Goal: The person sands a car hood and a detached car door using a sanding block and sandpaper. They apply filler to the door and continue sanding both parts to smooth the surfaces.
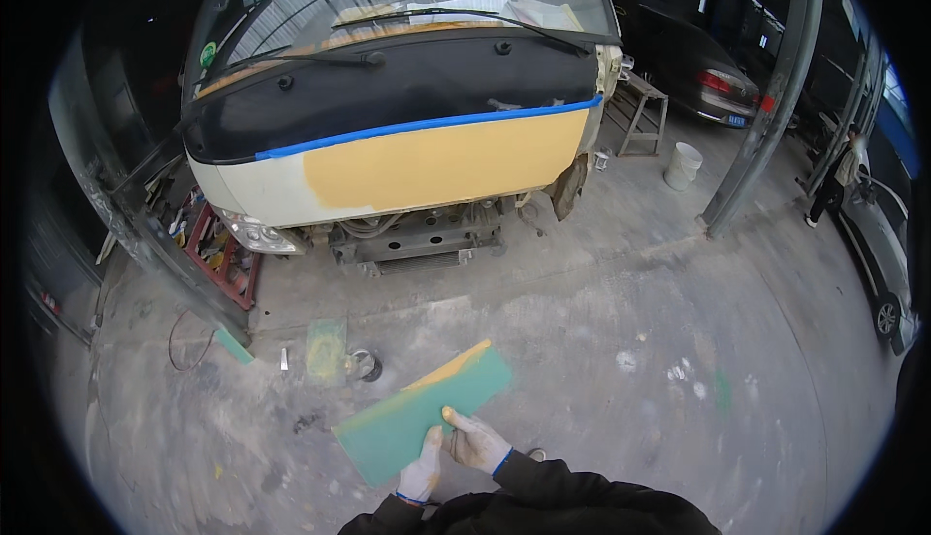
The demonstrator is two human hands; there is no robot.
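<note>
A wide green putty spreader [417,419], with yellow putty along its far edge, is held tilted in front of me. My left hand [422,470], in a white glove, grips its near edge, thumb on the upper face. Close beside it, my right hand [478,444], gloved too, has its thumb pressed on the sheet; its other fingers are partly hidden. Farther ahead stands a vehicle's front end [388,89]. A broad coat of yellow putty [446,162] covers much of its white panel, below a strip of blue masking tape [427,128].
On the floor lie a putty-smeared green sheet [327,351], an open can [366,365] and a smaller green piece [234,345]. Steel posts [776,98] rise on both sides. A white bucket [683,166] and a trestle [640,113] stand right. A person [842,171] is near a silver car [878,254].
</note>
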